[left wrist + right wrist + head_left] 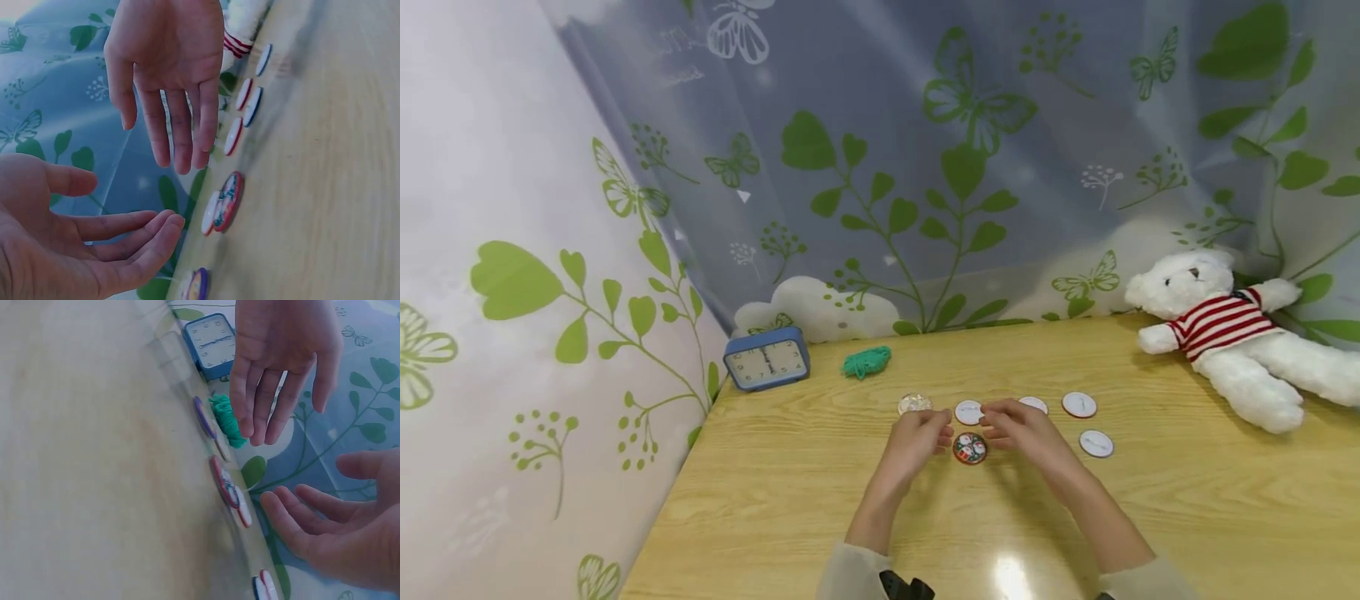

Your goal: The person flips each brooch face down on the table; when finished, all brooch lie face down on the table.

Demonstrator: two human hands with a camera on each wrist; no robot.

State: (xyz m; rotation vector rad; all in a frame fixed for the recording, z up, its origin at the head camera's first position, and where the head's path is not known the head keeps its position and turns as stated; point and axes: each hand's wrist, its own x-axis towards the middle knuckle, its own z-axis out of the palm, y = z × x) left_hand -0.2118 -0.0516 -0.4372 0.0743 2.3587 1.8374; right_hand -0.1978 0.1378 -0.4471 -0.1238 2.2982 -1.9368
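A round pin badge (970, 448) with a red rim and a colourful picture lies face up on the table between my two hands. My left hand (916, 440) hovers at its left and my right hand (1024, 429) at its right, both above the table with relaxed fingers and nothing held. Just behind the picture badge is a white-backed badge (968, 412) with its pin showing. A purple-rimmed badge (199, 284) shows below the left hand in the left wrist view. Another white-backed badge (1033, 405) is partly covered by the right hand.
Two more white-backed badges lie to the right, one behind (1078, 405) and one nearer (1096, 443). A pale gold disc (914, 404) sits beyond the left hand. Farther back are a green yarn bundle (867, 362), a blue clock (767, 359) and a white teddy bear (1225, 333).
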